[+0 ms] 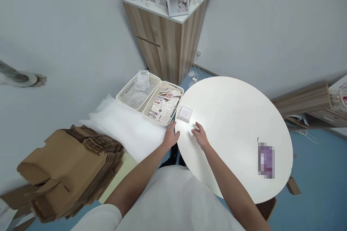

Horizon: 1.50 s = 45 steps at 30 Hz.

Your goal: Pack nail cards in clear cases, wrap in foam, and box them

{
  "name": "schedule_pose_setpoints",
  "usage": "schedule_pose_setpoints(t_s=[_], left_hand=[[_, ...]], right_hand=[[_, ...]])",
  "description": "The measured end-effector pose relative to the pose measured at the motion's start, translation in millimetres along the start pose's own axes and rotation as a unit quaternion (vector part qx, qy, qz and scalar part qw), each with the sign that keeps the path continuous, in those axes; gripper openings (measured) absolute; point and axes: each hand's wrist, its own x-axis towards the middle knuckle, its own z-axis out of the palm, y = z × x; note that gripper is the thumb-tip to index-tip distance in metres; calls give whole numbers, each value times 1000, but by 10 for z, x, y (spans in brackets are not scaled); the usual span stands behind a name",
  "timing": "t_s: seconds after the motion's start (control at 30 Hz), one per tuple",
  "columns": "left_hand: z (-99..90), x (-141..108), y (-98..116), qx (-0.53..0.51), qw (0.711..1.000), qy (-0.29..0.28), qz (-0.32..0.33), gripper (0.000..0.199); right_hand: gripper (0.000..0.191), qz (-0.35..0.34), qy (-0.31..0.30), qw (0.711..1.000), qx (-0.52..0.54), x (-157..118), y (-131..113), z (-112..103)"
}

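A small white square box (185,114) lies on the left edge of the round white table (233,115). My right hand (200,136) hovers at the table just to the right and near side of the box, fingers apart and holding nothing. To the left of the table edge, my left hand (170,135) is held with fingers spread, beside the near corner of a cream basket (167,124) full of printed cards (165,107). Adjoining it, a second cream basket (119,97) holds clear plastic cases (142,80).
White foam sheets (130,130) and a stack of flattened cardboard boxes (73,166) lie on the left. A blurred purple item (266,160) rests on the table's right side. Behind stands a wooden cabinet (165,39) with picture frames; cables (199,74) run on the floor.
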Motion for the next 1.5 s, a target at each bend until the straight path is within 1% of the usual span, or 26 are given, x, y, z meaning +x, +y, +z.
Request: schedule_pose_setpoints(t_s=[0.13, 0.23, 0.3, 0.37, 0.47, 0.57, 0.63, 0.73, 0.83, 0.93, 1.1, 1.17, 1.2, 1.27, 1.33, 1.4, 1.5], left_hand=[[-61, -320, 3, -11, 1000, 9, -15, 43], [-97, -611, -20, -40, 999, 10, -33, 39], [-128, -819, -38, -53, 997, 5, -59, 39], [-177, -1017, -59, -62, 995, 10, -82, 39], [-331, -1276, -114, -82, 991, 33, -97, 40], [-612, -1520, -187, -69, 989, 51, -120, 44], [-855, -1693, -231, -45, 989, 43, -132, 47], [-1244, -1950, -293, -3, 992, 24, -126, 49], [-1597, -2170, -378, 50, 990, 40, -129, 48], [-1890, -2348, -503, 91, 985, 60, -136, 48], [-2298, -2566, -790, 147, 977, 66, -138, 45], [-2436, -2606, -929, 176, 971, 76, -140, 44], [-2496, -2615, -1001, 192, 968, 82, -140, 44], [-2593, -2617, -1139, 224, 960, 95, -142, 42], [-2656, -2610, -1257, 255, 950, 108, -143, 39], [-2686, -2610, -1342, 275, 944, 114, -141, 37], [-2698, -2628, -1413, 285, 942, 111, -139, 34]], right_hand=[[52, -4, 10, 1000, 16, -215, 180, -77], [46, -21, -2, 999, 31, -341, 293, -16], [43, -39, -34, 998, 48, -398, 325, 85], [41, -58, -79, 993, 61, -434, 315, 216], [38, -78, -161, 983, 44, -471, 227, 430], [36, -100, -236, 966, -1, -515, 83, 614], [37, -122, -278, 952, -33, -550, -23, 715], [37, -155, -326, 927, -102, -597, -188, 878], [36, -186, -363, 897, -171, -663, -365, 1104], [34, -214, -389, 872, -206, -786, -544, 1385], [30, -270, -386, 846, -249, -1031, -785, 1896], [29, -319, -369, 826, -284, -1106, -854, 2103], [29, -352, -356, 810, -305, -1139, -886, 2207], [30, -426, -323, 767, -356, -1203, -948, 2415], [33, -485, -287, 715, -413, -1268, -1010, 2620], [35, -513, -251, 671, -473, -1324, -1075, 2810], [32, -511, -208, 623, -554, -1364, -1163, 3039]])
